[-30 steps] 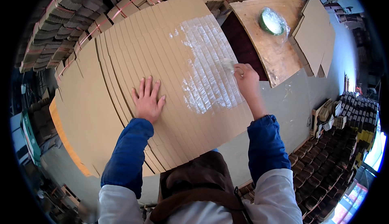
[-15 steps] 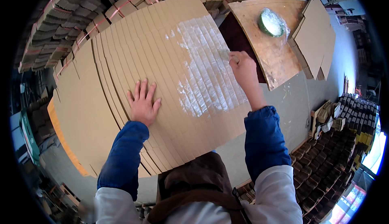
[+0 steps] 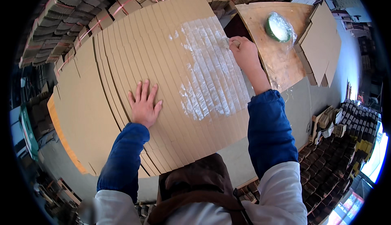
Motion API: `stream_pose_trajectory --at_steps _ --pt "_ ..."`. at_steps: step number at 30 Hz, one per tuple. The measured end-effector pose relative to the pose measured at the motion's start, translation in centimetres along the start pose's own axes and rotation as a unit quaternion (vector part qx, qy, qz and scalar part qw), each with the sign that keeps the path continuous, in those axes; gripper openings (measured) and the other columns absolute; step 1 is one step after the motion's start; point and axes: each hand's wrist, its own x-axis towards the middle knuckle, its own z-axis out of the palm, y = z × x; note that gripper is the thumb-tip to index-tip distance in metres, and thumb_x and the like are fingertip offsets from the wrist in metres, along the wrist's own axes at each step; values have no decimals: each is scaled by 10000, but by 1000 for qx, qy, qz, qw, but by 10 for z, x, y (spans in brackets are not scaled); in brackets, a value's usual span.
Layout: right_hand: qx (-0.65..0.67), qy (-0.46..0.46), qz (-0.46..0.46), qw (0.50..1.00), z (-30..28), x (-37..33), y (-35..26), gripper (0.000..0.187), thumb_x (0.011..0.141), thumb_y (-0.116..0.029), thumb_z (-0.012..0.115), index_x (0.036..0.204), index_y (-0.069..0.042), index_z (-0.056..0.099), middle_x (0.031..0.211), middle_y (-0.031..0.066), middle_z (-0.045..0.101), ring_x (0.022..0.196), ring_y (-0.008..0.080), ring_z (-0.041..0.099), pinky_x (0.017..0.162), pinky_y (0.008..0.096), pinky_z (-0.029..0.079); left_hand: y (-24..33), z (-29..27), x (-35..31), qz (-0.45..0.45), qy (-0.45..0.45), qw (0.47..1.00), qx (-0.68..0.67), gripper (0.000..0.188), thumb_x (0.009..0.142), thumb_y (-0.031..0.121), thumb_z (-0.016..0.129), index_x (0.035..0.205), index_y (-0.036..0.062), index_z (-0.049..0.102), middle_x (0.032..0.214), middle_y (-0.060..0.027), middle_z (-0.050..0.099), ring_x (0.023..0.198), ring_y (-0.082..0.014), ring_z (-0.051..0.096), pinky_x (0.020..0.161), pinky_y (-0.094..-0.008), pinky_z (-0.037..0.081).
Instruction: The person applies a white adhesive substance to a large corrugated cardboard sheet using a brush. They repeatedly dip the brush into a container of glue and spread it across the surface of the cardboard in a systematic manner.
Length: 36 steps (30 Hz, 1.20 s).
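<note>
1. Cardboard sheets are spread centrally before the body, overlapped like shingles; by this stagger, it is judged, a narrow strip of each is left exposed.
2. The left hand is laid flat, fingers spread, left of the middle of the sheets. Nothing is grasped; the layers are probably steadied by its pressure.
3. The right hand is held at the far right edge of the sheets, fingers tightly curled. A pale applicator, largely concealed, appears to be gripped; its form cannot be told.
4. A glossy white coating is borne across the right part of the sheets, its left border ragged.
5. A green bowl is set at far right on a wooden board, presumably within the right hand's reach. A white substance is contained in it; its depth cannot be judged. Clear plastic film is draped over the rim, perhaps as a liner.
6. Cardboard bundles are stacked at far left, presumably kept together by pink straps.
</note>
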Motion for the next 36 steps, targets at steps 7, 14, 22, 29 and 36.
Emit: stream_pose_trajectory --at_steps 7,14,22,29,36 --pt "13 -33 -12 999 5 19 4 193 847 -192 641 953 -59 732 932 231 683 874 407 664 799 453 545 0 2 0 -1 2 1000 -3 629 921 417 582 1491 202 424 1621 -82 261 1492 -333 213 1139 -661 168" --pt "-6 -70 15 997 -4 11 17 201 850 -200 629 951 -58 730 930 228 689 864 406 667 778 450 544 -1 5 1 4 16 1000 -7 628 916 421 594 1486 212 430 1618 -74 269 1489 -327 217 1134 -667 169" --pt "29 -28 32 999 -19 -39 10 194 850 -165 648 988 -48 718 987 232 675 871 420 654 787 439 535 -1 4 -1 2 -1 1000 9 632 928 417 559 1504 207 407 1627 -80 255 1499 -337 200 1146 -650 152" --pt "17 -35 37 999 -27 -81 13 184 847 -157 665 996 -60 713 932 187 666 833 400 657 757 442 534 1 2 0 2 -1 1000 9 630 934 398 559 1511 205 397 1626 -80 259 1497 -339 204 1146 -652 149" --pt "39 -20 36 998 -29 -123 29 182 839 -116 677 1008 -54 704 972 205 662 807 395 660 724 445 536 1 6 -2 4 4 1000 13 620 940 395 554 1511 206 402 1624 -78 265 1503 -335 195 1155 -644 140"
